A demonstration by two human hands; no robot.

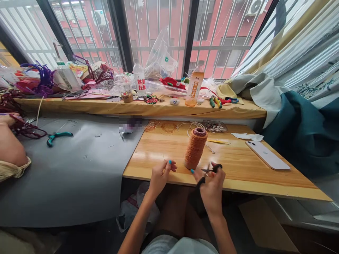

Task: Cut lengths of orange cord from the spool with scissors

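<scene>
My left hand (162, 173) is pinched on a thin strand of thread (164, 157), whose loose end sticks up past the fingertips. In my right hand (212, 187) is a pair of small black-handled scissors (203, 180), fingers closed around it; whether the blades are parted is hard to make out. Between and just beyond both hands, a tall spool of orange-brown thread (194, 151) stands upright on the wooden board (159, 155) near its front edge. No contact shows between the spool and the scissors.
Behind the spool lie cream cord (189, 124), a tray of small beads (215, 126) and coiled orange thread (169, 128). A phone (268, 155) rests at right. On the grey mat (79, 169) are teal pliers (58, 137); another person's arm (10, 144) is at far left. Bottles (195, 86) line the ledge.
</scene>
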